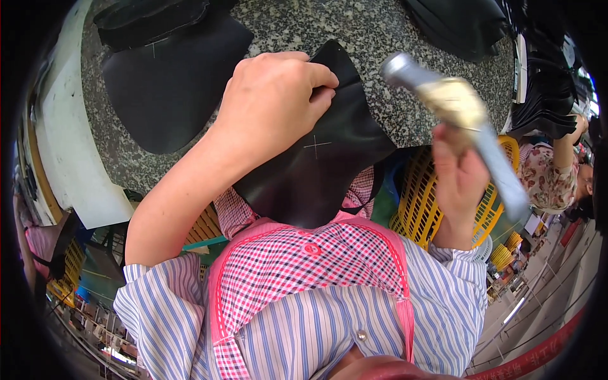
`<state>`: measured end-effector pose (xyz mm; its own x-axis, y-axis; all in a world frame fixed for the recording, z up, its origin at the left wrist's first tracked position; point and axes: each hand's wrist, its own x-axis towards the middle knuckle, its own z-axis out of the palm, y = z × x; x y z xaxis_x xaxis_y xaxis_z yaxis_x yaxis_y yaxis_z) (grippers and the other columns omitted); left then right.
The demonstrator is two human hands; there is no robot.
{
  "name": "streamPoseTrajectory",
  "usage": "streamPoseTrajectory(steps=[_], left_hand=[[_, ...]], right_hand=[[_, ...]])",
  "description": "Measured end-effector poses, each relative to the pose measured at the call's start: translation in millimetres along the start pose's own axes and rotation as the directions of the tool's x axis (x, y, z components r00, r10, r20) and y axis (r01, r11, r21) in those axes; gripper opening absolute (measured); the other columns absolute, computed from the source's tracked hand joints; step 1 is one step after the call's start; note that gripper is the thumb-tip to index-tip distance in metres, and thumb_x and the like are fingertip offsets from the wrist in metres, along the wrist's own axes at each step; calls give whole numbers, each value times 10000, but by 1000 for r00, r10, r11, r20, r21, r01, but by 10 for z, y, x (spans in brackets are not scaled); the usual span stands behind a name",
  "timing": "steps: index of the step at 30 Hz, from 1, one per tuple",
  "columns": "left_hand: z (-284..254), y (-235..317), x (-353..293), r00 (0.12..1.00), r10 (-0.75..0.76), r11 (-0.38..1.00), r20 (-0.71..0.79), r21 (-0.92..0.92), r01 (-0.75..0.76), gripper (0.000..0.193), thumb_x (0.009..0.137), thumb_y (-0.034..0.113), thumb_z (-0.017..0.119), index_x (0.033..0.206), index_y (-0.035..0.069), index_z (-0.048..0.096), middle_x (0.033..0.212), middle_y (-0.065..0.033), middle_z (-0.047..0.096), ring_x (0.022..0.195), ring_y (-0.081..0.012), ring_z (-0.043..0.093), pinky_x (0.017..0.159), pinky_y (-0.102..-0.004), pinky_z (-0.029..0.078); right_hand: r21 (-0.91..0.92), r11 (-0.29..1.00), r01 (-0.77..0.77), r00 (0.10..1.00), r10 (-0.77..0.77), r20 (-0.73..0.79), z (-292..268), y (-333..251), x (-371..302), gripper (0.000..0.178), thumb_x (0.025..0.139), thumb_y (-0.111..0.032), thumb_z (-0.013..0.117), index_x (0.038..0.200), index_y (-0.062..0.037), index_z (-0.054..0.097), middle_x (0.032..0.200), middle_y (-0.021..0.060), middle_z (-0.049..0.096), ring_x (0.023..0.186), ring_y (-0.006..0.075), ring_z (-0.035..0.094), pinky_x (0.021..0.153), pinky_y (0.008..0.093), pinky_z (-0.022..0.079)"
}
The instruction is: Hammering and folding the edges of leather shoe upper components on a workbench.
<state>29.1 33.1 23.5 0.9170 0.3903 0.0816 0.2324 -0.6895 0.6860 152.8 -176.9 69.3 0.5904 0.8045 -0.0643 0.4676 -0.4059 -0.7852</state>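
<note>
Speckled granite table [380, 38], left hand [272, 95] pinching black leather piece [316, 171], right hand [459, 177] gripping hammer [456, 107], yellow crate [418, 202]

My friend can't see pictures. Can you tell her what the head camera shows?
A person's left hand presses a black leather piece marked with a white cross onto a speckled stone table, while the right hand holds up a metal hammer. More black pieces lie on the table, and a yellow plastic crate sits below.
</note>
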Motion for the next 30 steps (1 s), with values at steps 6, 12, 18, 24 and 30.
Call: streamPoseTrajectory(steps=[6, 12, 18, 24, 30], left_hand=[[-6, 20, 40, 999, -38, 999, 16, 2, 38, 126, 709, 128, 667, 824, 84, 694, 662, -82, 594, 616, -235, 595, 587, -324, 472], [-18, 7, 3, 1000, -6, 1000, 23, 18, 5, 125, 706, 114, 667, 824, 84, 690, 671, -76, 594, 629, -239, 597, 584, -323, 475], [-4, -22, 10, 998, 54, 998, 26, 36, -55, 108, 696, 112, 676, 803, 94, 673, 671, -70, 584, 620, -234, 590, 561, -319, 470], [-66, -85, -177, 894, 444, 882, 56, 149, -447, 219, 659, 73, 645, 877, 83, 641, 841, -81, 573, 714, -227, 570, 559, -320, 466], [-80, -299, -378, 757, 652, 736, -50, 286, -614, 152, 655, 83, 674, 791, 25, 641, 966, -128, 591, 809, -251, 584, 607, -333, 492]], right_hand=[[11, 981, 196, 971, -193, -141, 95, 18, 87, 245, 852, -53, 571, 1066, 60, 532, 908, 164, 620, 851, 220, 617, 739, 299, 471], [-159, 982, 100, 989, -115, -87, 112, -188, 353, 110, 830, -15, 568, 937, 9, 570, 711, 120, 575, 568, 200, 611, 496, 267, 465], [-294, 929, 226, 916, -100, 389, -14, -221, 236, 131, 808, -67, 613, 904, 3, 558, 737, 117, 565, 619, 179, 561, 560, 303, 430], [-292, 948, 129, 938, -21, 345, 79, -99, 58, 197, 729, -91, 661, 884, -34, 554, 676, 134, 580, 593, 313, 616, 516, 356, 481], [-266, 964, 14, 955, 66, 290, 110, -80, -8, 189, 740, -86, 659, 854, -37, 516, 657, 149, 581, 595, 340, 605, 513, 359, 474]])
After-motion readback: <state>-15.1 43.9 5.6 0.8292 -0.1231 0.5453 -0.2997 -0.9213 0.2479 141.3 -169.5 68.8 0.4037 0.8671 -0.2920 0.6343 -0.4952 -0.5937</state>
